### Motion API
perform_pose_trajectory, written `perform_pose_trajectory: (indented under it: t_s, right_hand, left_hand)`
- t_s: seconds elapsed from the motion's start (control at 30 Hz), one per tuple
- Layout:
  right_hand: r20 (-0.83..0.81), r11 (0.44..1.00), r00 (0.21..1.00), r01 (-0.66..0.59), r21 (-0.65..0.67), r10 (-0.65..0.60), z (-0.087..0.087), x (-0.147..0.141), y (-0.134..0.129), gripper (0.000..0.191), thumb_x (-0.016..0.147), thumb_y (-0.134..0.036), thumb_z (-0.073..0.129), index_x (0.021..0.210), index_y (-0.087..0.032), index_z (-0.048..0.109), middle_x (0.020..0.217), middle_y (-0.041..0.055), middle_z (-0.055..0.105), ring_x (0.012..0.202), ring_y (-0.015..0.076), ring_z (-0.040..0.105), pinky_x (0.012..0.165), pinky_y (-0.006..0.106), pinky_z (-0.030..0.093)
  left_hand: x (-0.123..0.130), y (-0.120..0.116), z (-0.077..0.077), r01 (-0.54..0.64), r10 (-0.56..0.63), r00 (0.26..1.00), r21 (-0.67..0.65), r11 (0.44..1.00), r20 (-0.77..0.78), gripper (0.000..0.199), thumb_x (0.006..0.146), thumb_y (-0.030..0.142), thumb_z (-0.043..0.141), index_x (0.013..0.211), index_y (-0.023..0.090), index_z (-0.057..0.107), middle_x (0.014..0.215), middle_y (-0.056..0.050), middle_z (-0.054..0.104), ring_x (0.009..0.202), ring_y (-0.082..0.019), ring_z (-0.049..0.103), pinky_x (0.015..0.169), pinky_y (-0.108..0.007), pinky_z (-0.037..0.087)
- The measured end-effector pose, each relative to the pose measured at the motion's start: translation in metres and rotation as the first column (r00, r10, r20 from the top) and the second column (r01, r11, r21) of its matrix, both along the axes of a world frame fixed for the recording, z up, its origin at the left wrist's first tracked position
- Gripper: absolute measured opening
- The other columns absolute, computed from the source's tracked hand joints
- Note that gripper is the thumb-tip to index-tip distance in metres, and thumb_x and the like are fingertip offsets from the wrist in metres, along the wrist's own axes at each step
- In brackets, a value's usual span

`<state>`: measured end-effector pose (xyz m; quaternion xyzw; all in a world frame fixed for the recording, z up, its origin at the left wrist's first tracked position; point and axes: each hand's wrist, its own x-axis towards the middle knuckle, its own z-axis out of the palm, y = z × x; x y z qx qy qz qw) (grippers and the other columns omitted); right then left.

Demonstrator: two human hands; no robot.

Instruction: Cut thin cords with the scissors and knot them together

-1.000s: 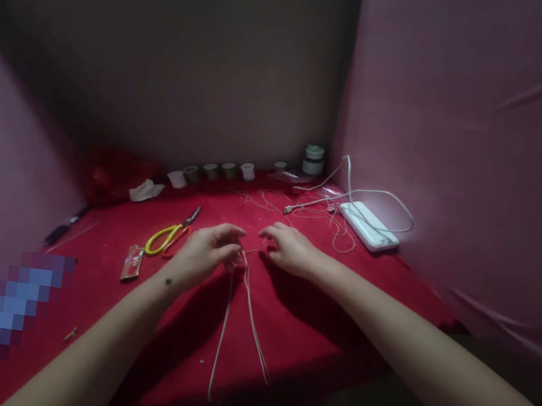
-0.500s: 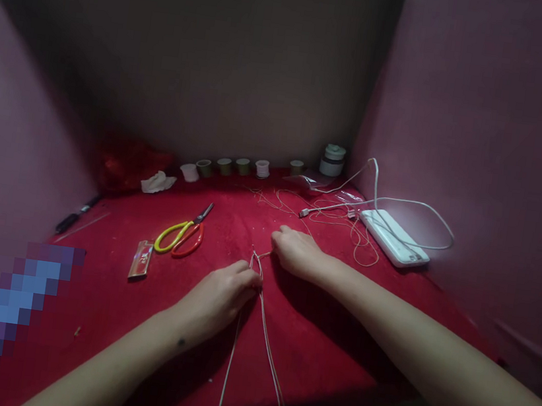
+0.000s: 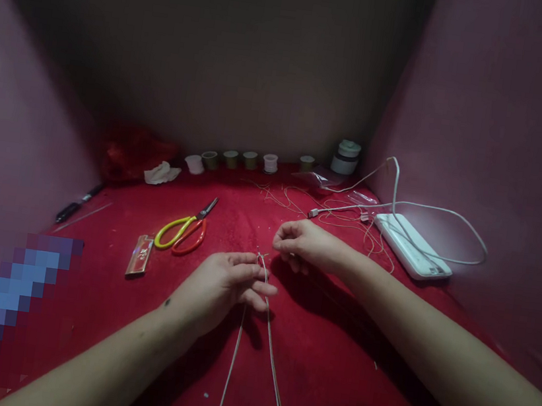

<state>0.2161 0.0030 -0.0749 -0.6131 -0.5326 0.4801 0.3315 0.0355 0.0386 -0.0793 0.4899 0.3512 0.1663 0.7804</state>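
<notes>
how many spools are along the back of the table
6. From left: a pale spool, a greenish spool, a second greenish spool, a third greenish spool, another pale spool, and, past a gap, a last spool near the jar. More may hide behind the red heap.

- Dim light is making the back wall (image 3: 232,45) look dark and fuzzy.
- A dark shadow is falling under the right hand (image 3: 301,244).
- Blocky squares (image 3: 2,307) are hiding the lower left.

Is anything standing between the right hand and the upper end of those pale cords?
Nothing visible: only red cloth shows between the right hand and the upper end of the pale cords. The left hand is at the cords from the other side; the scissors lie farther left, outside that gap.
</notes>
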Motion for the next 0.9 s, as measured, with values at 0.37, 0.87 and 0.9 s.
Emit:
perform_pose_trajectory:
  t_s: [0.37, 0.87, 0.9]
  right_hand:
    - [0.122, 0.999, 0.992, -0.03, 0.031, 0.026, -0.002, 0.004, 0.002, 0.005, 0.077, -0.017, 0.051, 0.078, -0.013, 0.054, 0.054, -0.0033, 0.051, 0.033, 0.0035, 0.039, 0.032, 0.016, 0.027]
    - [0.597, 0.985, 0.8, -0.062, 0.164, -0.049, 0.009, -0.01, 0.005, 0.025, 0.07, -0.01, 0.057, 0.094, -0.015, 0.065, 0.083, 0.0057, 0.066, 0.064, 0.011, 0.057, 0.056, 0.02, 0.04]
    - [0.538, 0.993, 0.843, -0.049, 0.105, -0.015, 0.005, -0.017, 0.007, 0.025, 0.07, -0.009, 0.056, 0.093, -0.014, 0.064, 0.081, 0.0053, 0.066, 0.057, 0.0094, 0.056, 0.052, 0.019, 0.039]
  left_hand:
    - [0.009, -0.002, -0.013, 0.019, -0.016, 1.0, -0.182, 0.983, 0.016, 0.013, 0.082, 0.009, 0.045, 0.085, 0.001, 0.056, 0.065, -0.01, 0.059, 0.049, -0.014, 0.06, 0.041, -0.021, 0.05]
    - [0.008, 0.0, -0.021, 0.035, -0.034, 0.999, -0.121, 0.992, 0.006, 0.007, 0.081, 0.01, 0.046, 0.084, 0.007, 0.052, 0.06, -0.004, 0.056, 0.043, -0.012, 0.056, 0.035, -0.02, 0.047]
    - [0.007, 0.0, -0.022, 0.034, -0.032, 0.999, -0.124, 0.992, 0.016, 0.007, 0.081, 0.01, 0.046, 0.084, 0.007, 0.051, 0.061, -0.004, 0.057, 0.043, -0.011, 0.056, 0.035, -0.019, 0.046]
